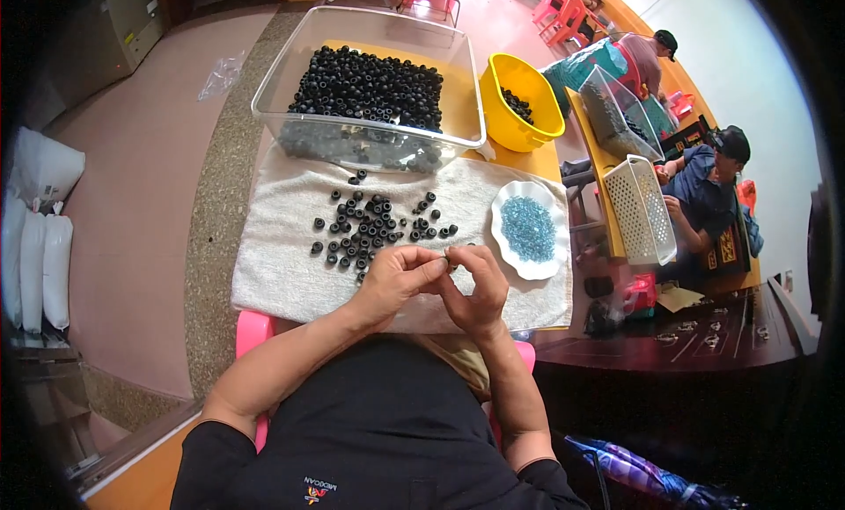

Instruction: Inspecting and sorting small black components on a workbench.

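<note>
My left hand (401, 282) and my right hand (478, 296) meet over the near part of a white towel (282, 277). Both are closed in a pinch, fingertips together around a small dark part (446, 257) that the fingers mostly hide. Beyond the left hand lie many loose black round parts (374, 221) with holes, like small hollow caps. To the right of my right hand, a white scalloped dish (510, 262) holds a heap of translucent pale-blue glass beads (531, 228).
Behind the towel stands a large clear plastic bin (365, 127) with a heap of black parts. A yellow tub (515, 139) beside it holds more. Farther right are a white perforated basket (638, 211), another clear bin (616, 114) and two seated people. White sacks (44, 255) stand far left.
</note>
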Demonstrator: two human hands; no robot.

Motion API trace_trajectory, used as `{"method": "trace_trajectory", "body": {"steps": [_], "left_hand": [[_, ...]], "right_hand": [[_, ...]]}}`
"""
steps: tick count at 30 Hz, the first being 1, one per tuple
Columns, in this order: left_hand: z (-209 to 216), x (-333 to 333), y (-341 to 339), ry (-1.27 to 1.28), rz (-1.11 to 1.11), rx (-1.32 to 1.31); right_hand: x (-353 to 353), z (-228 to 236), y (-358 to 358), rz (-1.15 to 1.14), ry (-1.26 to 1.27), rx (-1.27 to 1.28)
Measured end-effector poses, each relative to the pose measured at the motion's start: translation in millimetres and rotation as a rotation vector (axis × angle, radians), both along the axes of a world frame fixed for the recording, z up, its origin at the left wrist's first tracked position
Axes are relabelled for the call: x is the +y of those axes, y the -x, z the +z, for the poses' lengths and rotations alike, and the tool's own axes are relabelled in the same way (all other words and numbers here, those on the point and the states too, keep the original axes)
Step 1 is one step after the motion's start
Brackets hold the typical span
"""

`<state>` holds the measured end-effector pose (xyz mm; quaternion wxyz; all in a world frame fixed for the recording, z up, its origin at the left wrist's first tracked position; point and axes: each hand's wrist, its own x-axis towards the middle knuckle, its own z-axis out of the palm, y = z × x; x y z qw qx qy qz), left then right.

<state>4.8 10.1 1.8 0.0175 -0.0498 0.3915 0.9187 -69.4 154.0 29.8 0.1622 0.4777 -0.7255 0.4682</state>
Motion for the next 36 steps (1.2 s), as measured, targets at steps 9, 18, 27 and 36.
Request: {"method": "trace_trajectory", "body": {"steps": [9, 18, 27, 36], "left_hand": [[0, -1, 0, 0.007, -0.003, -0.026], [5, -2, -2, 0.065, 0.004, -0.047], [12, 0, -4, 0.357, 0.129, 0.092], [17, 0, -6, 0.549, 0.234, 0.217]], "right_hand": [[10, 21, 8, 0.152, -0.144, -0.222], [23, 15, 15, 0.245, -0.131, -0.545], [28, 11, 18, 0.278, -0.021, -0.815], [28, 9, 13, 0.238, 0.024, -0.868]]}}
